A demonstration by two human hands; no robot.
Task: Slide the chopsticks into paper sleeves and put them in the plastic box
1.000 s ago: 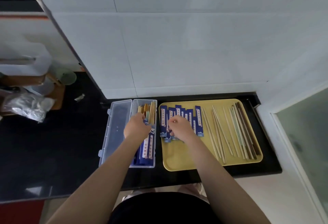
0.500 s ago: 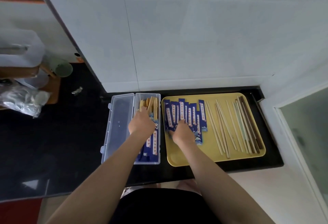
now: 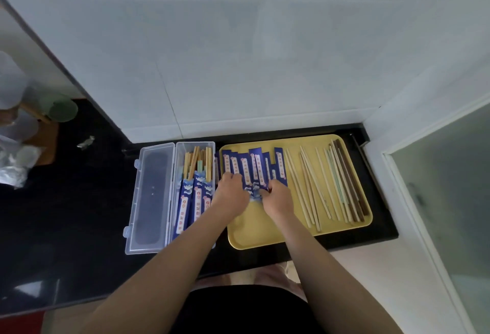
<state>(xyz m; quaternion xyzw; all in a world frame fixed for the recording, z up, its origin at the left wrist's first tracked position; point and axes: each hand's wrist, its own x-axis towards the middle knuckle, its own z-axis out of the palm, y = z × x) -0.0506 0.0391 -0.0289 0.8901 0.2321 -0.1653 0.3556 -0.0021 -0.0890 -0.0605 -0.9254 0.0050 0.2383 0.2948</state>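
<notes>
A yellow tray holds a row of several blue paper sleeves on its left half and several loose chopsticks on its right half. Left of it stands an open clear plastic box with several sleeved chopsticks inside, bare tips pointing to the wall. My left hand and my right hand lie side by side on the near ends of the sleeves. Fingers of both hands are curled onto the sleeves' lower ends; which sleeve each holds is hidden by the hands.
The box lid lies open flat to the left on the black counter. A white tiled wall rises right behind the tray. A green cup and a plastic bag sit far left. A frosted glass panel stands at right.
My left hand has left the plastic box and moved right onto the sleeves on the tray. My right hand has stayed on the sleeves' near ends. The camera has tilted down.
</notes>
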